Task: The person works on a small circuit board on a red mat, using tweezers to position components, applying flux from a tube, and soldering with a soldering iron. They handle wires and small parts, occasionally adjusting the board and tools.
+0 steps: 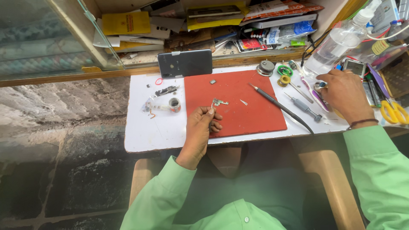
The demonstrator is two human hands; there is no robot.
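My left hand (203,126) hovers over the near edge of a red work mat (251,110) and pinches a small metal circuit part (220,102) between thumb and fingertips. My right hand (346,94) reaches to the right side of the white board, fingers curled on a small round object (318,86) among the tools; what it grips is partly hidden. A black soldering iron (279,106) lies diagonally across the mat's right edge. A small grey chip (212,81) and a thin sliver (243,102) rest on the mat.
A dark phone (185,63) leans at the back of the white board (145,132). Tape roll (174,104), small parts (165,90), solder spools (284,70), a screwdriver (304,106), clear bottle (336,42), yellow scissors (394,111) and a cluttered shelf (204,25) surround the mat.
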